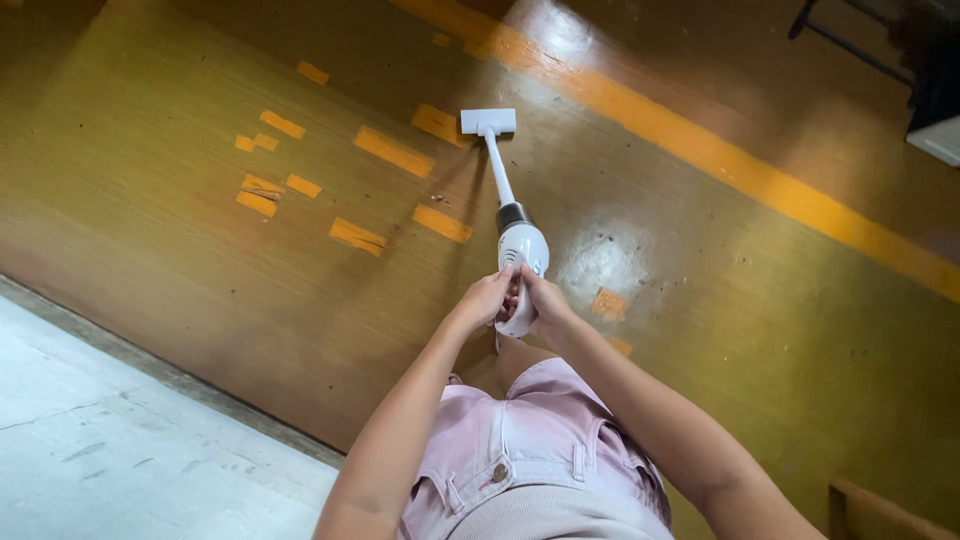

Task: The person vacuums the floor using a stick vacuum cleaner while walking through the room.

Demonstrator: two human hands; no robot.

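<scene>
Left of the stick vacuum (518,250), the left hand (484,298) is wrapped around its handle, fingers curled together; the right hand (541,300) is clasped likewise opposite. The vacuum, judged light and rigid, is best gripped there, its floor head (488,121) lying beyond on the brown floor (180,220).

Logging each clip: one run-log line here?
left hand: on vacuum handle | right hand: on handle | stick vacuum: head on floor

Both hands hide the white vacuum's handle (517,318); the dark furniture (925,70) at far right is cut off.
</scene>
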